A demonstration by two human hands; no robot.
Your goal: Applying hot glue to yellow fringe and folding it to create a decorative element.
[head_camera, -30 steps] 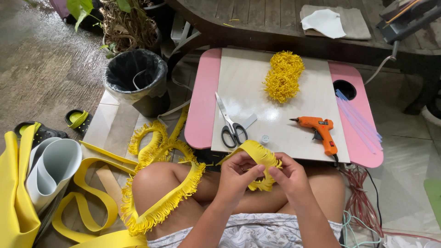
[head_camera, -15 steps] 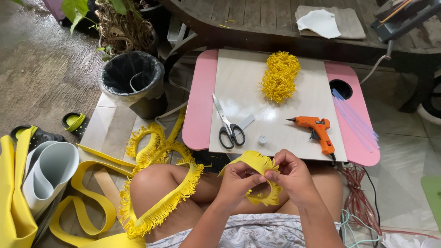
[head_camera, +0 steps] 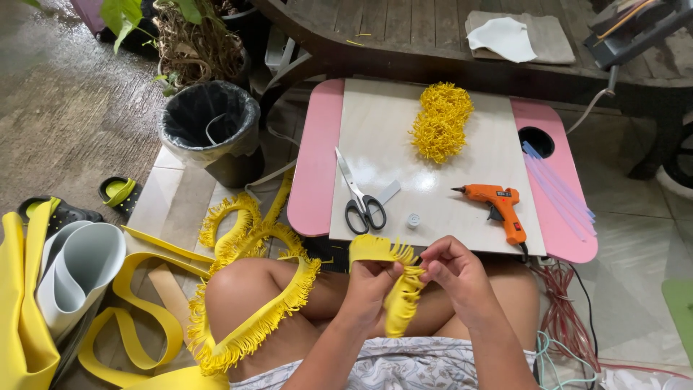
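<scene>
Both hands are held over the lap, near the front edge of the counter. Left hand [head_camera: 369, 283] is closed on the yellow fringed strip [head_camera: 395, 289], pinching its upper end between thumb and fingers. Right hand [head_camera: 456, 273] grips the same strip from the right, fingertips pressed against the fringe just beside the left hand. The strip folds over between the 2 hands and hangs down toward the lap.

A longer run of yellow fringe [head_camera: 249, 318] drapes over the left knee and curls onto the floor to the left.

On the counter [head_camera: 317, 159], white in the middle with pink ends: scissors [head_camera: 357, 196] at near left, blades pointing far; a small white spool [head_camera: 413, 220] just right of the handles; an orange glue gun [head_camera: 498, 206] at near right; a heap of yellow fringe rosettes [head_camera: 440, 123] at far centre; clear glue sticks [head_camera: 559, 184] on the right pink end.

On the floor to the left: a black-lined bin [head_camera: 209, 126], rolled white and yellow foam sheets [head_camera: 68, 278], flat yellow strips [head_camera: 130, 332].
</scene>
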